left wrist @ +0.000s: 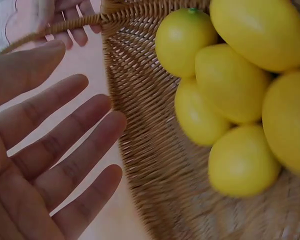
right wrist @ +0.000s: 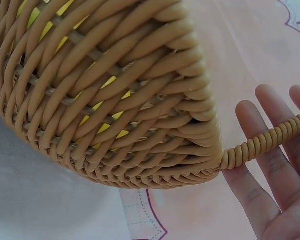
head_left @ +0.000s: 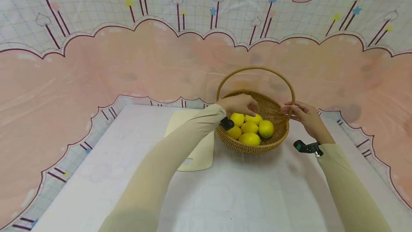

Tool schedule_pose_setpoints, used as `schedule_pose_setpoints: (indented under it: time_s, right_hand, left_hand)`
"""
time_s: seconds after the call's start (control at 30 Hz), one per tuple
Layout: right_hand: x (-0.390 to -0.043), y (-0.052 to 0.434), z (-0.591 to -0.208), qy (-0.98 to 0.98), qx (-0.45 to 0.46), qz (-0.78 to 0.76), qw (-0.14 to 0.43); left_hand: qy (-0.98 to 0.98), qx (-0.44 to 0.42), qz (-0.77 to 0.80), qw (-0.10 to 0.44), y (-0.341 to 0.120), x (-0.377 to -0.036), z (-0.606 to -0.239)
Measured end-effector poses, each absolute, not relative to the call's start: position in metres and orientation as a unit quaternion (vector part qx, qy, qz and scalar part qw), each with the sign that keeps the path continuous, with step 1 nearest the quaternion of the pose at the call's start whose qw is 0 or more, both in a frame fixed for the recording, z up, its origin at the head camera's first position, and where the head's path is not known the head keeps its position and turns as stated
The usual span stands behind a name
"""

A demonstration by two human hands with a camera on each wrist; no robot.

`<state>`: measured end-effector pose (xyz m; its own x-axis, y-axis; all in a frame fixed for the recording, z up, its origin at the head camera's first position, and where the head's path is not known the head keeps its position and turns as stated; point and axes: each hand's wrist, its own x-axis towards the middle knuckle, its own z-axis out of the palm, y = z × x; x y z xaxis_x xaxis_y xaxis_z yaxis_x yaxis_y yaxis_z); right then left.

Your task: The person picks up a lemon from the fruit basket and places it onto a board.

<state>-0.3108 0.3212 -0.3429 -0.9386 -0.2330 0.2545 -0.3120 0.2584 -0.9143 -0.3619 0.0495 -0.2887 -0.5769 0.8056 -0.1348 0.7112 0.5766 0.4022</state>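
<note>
A brown wicker basket (head_left: 254, 148) with a tall arched handle (head_left: 256, 67) holds several yellow lemons (head_left: 249, 127). My left hand (head_left: 239, 104) hovers over the basket. In the left wrist view that hand (left wrist: 55, 165) shows spread fingers with nothing between them, apart from the lemons (left wrist: 232, 82). My right hand (head_left: 305, 115) is at the right foot of the handle. The right wrist view has this hand's fairly straight fingers (right wrist: 277, 165) lying behind the wrapped handle (right wrist: 267, 142), close to the basket rim; its thumb is out of that view.
A pale cutting board (head_left: 196, 156) with a slot lies left of the basket, partly under my left forearm. The white tabletop (head_left: 222, 203) is bordered by a pink patterned curtain (head_left: 145, 67) at the back and sides.
</note>
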Motion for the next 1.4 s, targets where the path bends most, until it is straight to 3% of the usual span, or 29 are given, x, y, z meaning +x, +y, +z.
schedule_pose_setpoints:
  time_s: [0.5,0.77,1.07,1.4]
  right_hand:
    - [-0.317,0.322,-0.341,-0.798,0.186,0.572,0.023]
    - [-0.314,0.324,-0.331,-0.805,0.204,0.557,0.025]
    - [-0.311,0.318,-0.321,-0.817,0.167,0.546,0.083]
    - [-0.312,0.323,-0.328,-0.792,0.168,0.582,0.075]
  left_hand:
    - [0.892,0.373,0.177,0.185,0.086,-0.385,-0.336]
    - [0.887,0.369,0.184,0.205,0.099,-0.381,-0.344]
    - [0.881,0.385,0.178,0.212,0.115,-0.382,-0.354]
    - [0.883,0.379,0.167,0.219,0.119,-0.381,-0.362]
